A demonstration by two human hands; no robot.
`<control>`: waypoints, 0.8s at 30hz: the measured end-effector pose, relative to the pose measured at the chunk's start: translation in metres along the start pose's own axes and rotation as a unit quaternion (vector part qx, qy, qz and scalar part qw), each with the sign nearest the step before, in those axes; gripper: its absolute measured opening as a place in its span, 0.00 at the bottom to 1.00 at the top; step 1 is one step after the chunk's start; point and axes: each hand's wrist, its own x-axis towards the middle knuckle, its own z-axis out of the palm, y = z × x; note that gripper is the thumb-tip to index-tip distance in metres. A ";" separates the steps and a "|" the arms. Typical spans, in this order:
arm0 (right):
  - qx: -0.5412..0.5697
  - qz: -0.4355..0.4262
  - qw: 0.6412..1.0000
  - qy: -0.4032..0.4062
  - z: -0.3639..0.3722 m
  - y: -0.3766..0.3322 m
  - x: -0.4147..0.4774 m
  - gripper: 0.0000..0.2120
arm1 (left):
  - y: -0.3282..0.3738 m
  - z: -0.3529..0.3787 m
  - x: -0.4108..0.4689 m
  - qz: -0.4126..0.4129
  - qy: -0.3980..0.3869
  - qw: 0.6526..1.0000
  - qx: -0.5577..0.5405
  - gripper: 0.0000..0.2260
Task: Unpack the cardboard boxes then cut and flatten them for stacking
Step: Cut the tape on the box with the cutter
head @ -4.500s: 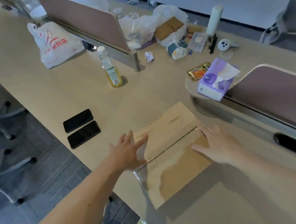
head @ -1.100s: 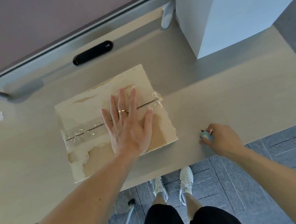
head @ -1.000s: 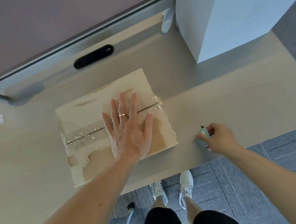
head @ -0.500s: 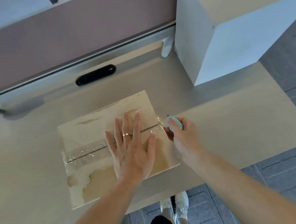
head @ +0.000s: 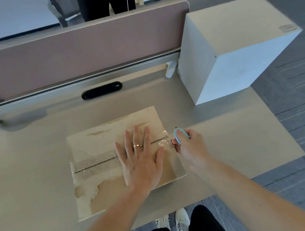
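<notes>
R hand [head: 190,147] now grips blue cutter [head: 178,135], brought from surface [head: 226,145] edge to taped seam [head: 96,161] on box [head: 99,186]; L hand [head: 139,160] flat, fingers wide, pins it. Slicing next, prob.

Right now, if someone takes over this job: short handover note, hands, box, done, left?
Left hand is flat, pressing the cardboard box onto the desk.
Right hand grips the blue cutter, beside the right end of the taped seam.
Done: box steadied, cutter in place.
Left: tape looks uncut; slit it, unpack, flatten, stack.
</notes>
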 end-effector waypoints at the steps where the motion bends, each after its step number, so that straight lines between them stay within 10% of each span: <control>1: 0.003 0.001 1.000 -0.002 -0.002 -0.001 -0.001 0.07 | 0.001 -0.003 0.001 -0.001 -0.004 1.000 -0.002 0.32; 24: -0.150 -0.024 0.962 -0.228 -0.035 -0.024 0.048 0.04 | 0.046 -0.095 0.128 0.257 -0.254 0.908 0.211 0.34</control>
